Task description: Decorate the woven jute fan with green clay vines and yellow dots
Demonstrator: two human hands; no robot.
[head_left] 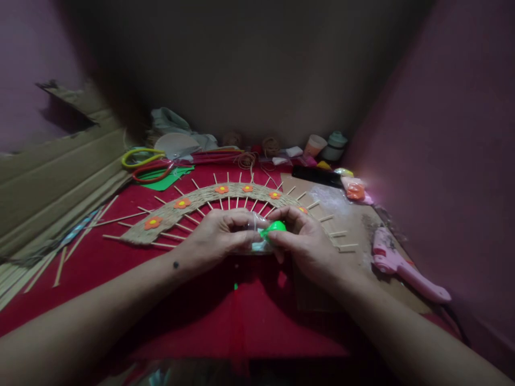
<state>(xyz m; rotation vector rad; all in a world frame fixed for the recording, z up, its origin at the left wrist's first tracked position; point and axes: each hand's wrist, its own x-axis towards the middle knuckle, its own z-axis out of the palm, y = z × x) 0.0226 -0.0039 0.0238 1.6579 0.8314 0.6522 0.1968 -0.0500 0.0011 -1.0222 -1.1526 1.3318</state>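
In the middle of the frame, two hands meet over the red-covered surface point(193, 332). The left hand point(225, 228) has its grip closed, thumb against fingers, on a clear packet point(259, 245) with something pale inside. The right hand point(301, 233) has its grip pinched around a bright green lump point(278, 227), thumb below and fingers curled over the top; the lump's narrow end points left, toward the left fingertips. Whether any of the green sits inside the plastic I cannot tell.

Just above the hands, a woven arch point(209, 194) curves across the centre, thin sticks jutting from both its edges and orange flowers point(182, 203) with yellow centres spaced along it. Its right end lies over a cardboard sheet point(322, 292) and is partly hidden by the right hand. A pink glue gun point(406, 271) rests at the right of the frame. At upper left, a green sheet point(164, 179) lies beneath a red loop point(151, 174), near a yellow loop point(140, 153).
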